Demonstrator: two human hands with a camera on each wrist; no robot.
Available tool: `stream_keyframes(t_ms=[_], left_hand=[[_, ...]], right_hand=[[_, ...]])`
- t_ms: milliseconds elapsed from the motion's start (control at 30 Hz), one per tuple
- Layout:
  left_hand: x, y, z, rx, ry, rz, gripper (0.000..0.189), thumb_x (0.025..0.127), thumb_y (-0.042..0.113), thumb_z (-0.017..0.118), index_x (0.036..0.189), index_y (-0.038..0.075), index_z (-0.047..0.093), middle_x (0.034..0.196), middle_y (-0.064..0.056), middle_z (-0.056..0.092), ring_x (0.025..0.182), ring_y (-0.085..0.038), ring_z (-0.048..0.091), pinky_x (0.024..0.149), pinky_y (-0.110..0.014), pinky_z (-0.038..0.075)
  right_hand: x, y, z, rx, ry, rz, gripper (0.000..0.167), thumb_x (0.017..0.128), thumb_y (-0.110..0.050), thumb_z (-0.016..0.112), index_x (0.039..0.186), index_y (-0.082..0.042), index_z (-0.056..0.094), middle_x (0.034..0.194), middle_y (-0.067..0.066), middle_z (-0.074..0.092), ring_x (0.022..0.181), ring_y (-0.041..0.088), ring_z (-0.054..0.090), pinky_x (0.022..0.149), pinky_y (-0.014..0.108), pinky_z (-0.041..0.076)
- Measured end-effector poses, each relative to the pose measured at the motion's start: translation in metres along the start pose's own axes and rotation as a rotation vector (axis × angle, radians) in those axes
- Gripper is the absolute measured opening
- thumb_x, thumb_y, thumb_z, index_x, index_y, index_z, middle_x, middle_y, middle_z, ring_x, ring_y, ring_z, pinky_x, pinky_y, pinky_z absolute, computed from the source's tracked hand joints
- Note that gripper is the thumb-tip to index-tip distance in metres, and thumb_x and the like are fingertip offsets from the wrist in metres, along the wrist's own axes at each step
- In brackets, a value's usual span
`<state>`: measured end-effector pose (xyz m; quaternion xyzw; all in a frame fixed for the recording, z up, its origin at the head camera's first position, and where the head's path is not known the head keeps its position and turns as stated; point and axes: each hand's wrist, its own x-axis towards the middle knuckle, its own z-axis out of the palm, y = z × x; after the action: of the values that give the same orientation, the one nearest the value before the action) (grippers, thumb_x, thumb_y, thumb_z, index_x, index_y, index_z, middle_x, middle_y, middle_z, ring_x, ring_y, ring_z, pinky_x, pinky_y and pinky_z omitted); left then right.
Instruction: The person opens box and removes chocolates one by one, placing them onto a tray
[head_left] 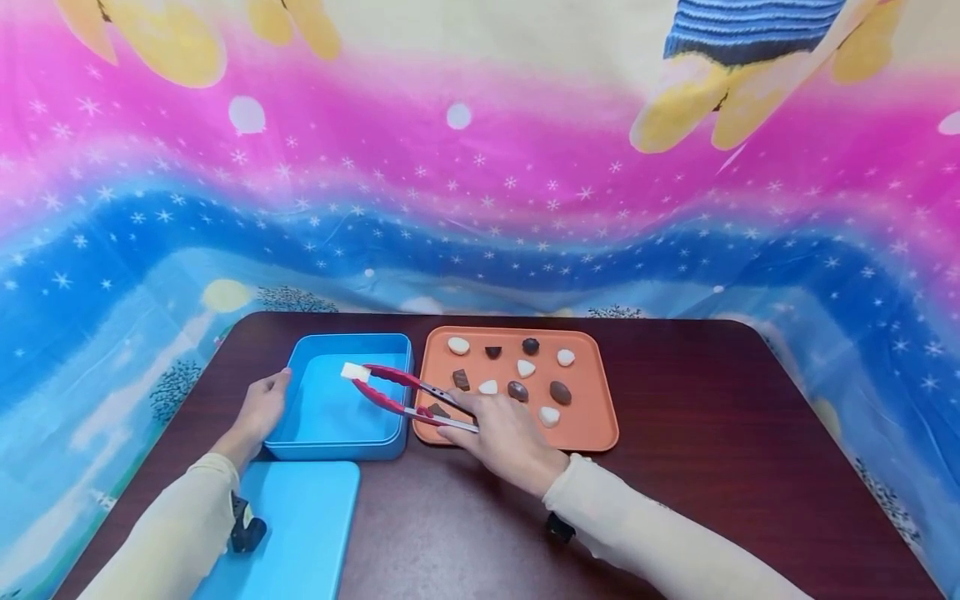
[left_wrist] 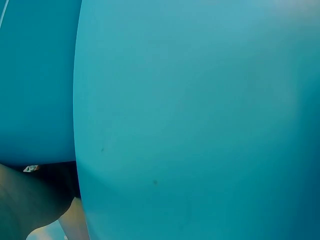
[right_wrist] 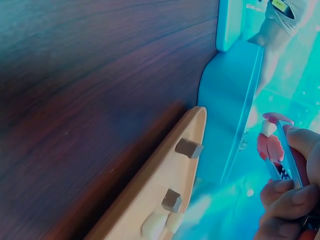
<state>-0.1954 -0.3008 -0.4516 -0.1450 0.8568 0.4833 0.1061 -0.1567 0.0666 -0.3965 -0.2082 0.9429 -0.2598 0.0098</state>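
Observation:
My right hand (head_left: 517, 442) grips a pair of metal tongs with red tips (head_left: 386, 402). Pinched between the tips is a small white chocolate-like piece (head_left: 355, 372), held over the open blue box (head_left: 311, 447); the right wrist view shows the white piece (right_wrist: 268, 128) too. At the box's left side, my left hand (head_left: 262, 410) holds the wall, its thumb side near the rim and some fingers hidden. To the box's right lies an orange tray (head_left: 592, 433) bearing several dark and white chocolate-like pieces, among them a brown oval (head_left: 560, 392) and a white one (head_left: 550, 416).
A flat blue lid (head_left: 300, 533) lies in front of the box, under my left forearm. Everything stands on a dark brown wooden table (head_left: 697, 417). Behind it hangs a colourful patterned cloth (head_left: 480, 192).

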Motion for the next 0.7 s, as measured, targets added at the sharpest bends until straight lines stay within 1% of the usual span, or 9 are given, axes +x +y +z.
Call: stream_keyframes(t_ms=[100,167,200,267,333,400,500,700], left_hand=[[0.0,0.0,0.0,-0.001,-0.004,0.002,0.081,0.107,0.056,0.01,0.159,-0.005,0.004,0.165,-0.033,0.01,0.152,-0.055,0.012,0.121,-0.069,0.017],[0.0,0.001,-0.001,-0.002,-0.006,0.004,0.081,0.106,0.057,0.01,0.159,-0.005,0.003,0.165,-0.033,0.009,0.152,-0.055,0.012,0.121,-0.07,0.017],[0.0,0.001,-0.001,-0.002,-0.007,0.006,0.081,0.106,0.057,0.01,0.159,-0.005,0.003,0.165,-0.033,0.009,0.152,-0.055,0.012,0.121,-0.069,0.017],[0.0,0.002,-0.001,-0.001,-0.006,0.008,0.082,0.106,0.057,0.01,0.159,-0.005,0.003,0.165,-0.033,0.009,0.152,-0.055,0.012,0.122,-0.069,0.017],[0.0,0.002,-0.001,-0.001,-0.004,0.007,0.082,0.106,0.057,0.01,0.159,-0.005,0.003,0.165,-0.033,0.009,0.152,-0.055,0.012,0.122,-0.069,0.017],[0.0,0.001,-0.001,-0.001,-0.001,0.006,0.083,0.106,0.058,0.01,0.159,-0.005,0.004,0.165,-0.033,0.009,0.152,-0.055,0.012,0.122,-0.069,0.017],[0.0,0.0,-0.001,-0.004,0.005,0.001,0.083,0.106,0.057,0.011,0.159,-0.005,0.004,0.165,-0.033,0.009,0.152,-0.055,0.012,0.122,-0.069,0.017],[0.0,-0.001,-0.001,-0.002,0.002,0.002,0.082,0.106,0.057,0.011,0.159,-0.006,0.005,0.165,-0.034,0.01,0.152,-0.054,0.012,0.123,-0.068,0.016]], right_hand=[[-0.004,0.004,-0.003,0.0,0.025,-0.005,0.054,0.09,-0.049,0.074,0.136,-0.023,0.066,0.096,-0.001,0.075,0.066,0.008,0.055,0.049,0.022,0.041],[-0.006,0.007,-0.004,0.004,0.035,-0.002,0.053,0.089,-0.048,0.074,0.135,-0.023,0.067,0.092,-0.001,0.075,0.062,0.008,0.054,0.048,0.022,0.04],[-0.008,0.009,-0.005,0.001,0.04,-0.001,0.053,0.089,-0.049,0.075,0.135,-0.023,0.067,0.086,-0.002,0.074,0.06,0.007,0.053,0.047,0.022,0.04],[-0.01,0.011,-0.007,-0.01,0.044,0.011,0.053,0.089,-0.05,0.074,0.135,-0.025,0.066,0.071,-0.005,0.066,0.055,0.007,0.05,0.044,0.024,0.038],[-0.012,0.013,-0.008,-0.02,0.045,0.022,0.054,0.088,-0.05,0.075,0.136,-0.026,0.066,0.061,-0.008,0.054,0.051,0.009,0.046,0.043,0.024,0.036],[-0.013,0.015,-0.01,-0.034,0.049,0.028,0.054,0.088,-0.05,0.075,0.136,-0.027,0.066,0.058,-0.009,0.05,0.051,0.008,0.044,0.043,0.025,0.036],[-0.016,0.018,-0.012,-0.04,0.052,0.027,0.056,0.088,-0.05,0.075,0.137,-0.026,0.065,0.057,-0.009,0.048,0.049,0.009,0.042,0.042,0.024,0.034],[-0.023,0.026,-0.015,-0.015,0.044,0.026,0.058,0.089,-0.047,0.075,0.141,-0.023,0.062,0.055,-0.008,0.046,0.045,0.007,0.033,0.041,0.022,0.027]])
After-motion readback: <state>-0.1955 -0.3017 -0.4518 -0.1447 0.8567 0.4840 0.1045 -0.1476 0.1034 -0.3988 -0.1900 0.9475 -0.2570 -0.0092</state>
